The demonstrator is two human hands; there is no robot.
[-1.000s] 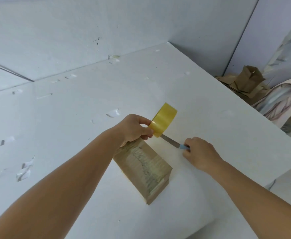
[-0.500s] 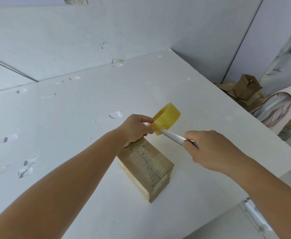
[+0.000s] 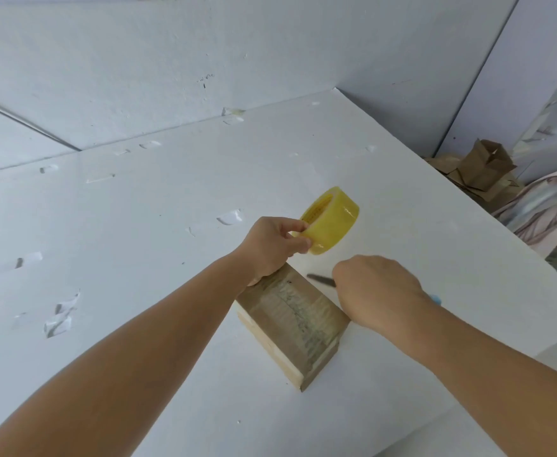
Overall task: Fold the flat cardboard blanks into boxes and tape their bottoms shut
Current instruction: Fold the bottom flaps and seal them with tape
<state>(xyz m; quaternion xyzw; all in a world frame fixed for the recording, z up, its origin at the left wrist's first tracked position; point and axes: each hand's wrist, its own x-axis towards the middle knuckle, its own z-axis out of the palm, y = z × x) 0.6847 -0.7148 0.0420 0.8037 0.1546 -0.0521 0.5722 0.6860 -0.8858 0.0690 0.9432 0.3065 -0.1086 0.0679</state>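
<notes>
A folded brown cardboard box (image 3: 292, 321) stands on the white table (image 3: 138, 225) with clear tape running along its upper face. My left hand (image 3: 270, 247) grips a yellow tape roll (image 3: 331, 222) just above the box's far end. My right hand (image 3: 374, 290) holds a utility knife; its grey blade (image 3: 320, 280) points left beside the box's far right edge, and the blue handle end (image 3: 437, 299) sticks out behind my wrist. The strip between roll and box is not discernible.
Scraps of clear tape (image 3: 59, 319) are stuck about the table's left and middle. Beyond the table's right edge lies a heap of brown cardboard boxes (image 3: 481, 169) next to a pale rounded object (image 3: 547, 212). White walls close the back.
My right hand has brought the knife down from under the tape roll to beside the box's far end. The left hand has lifted and tilted the roll slightly.
</notes>
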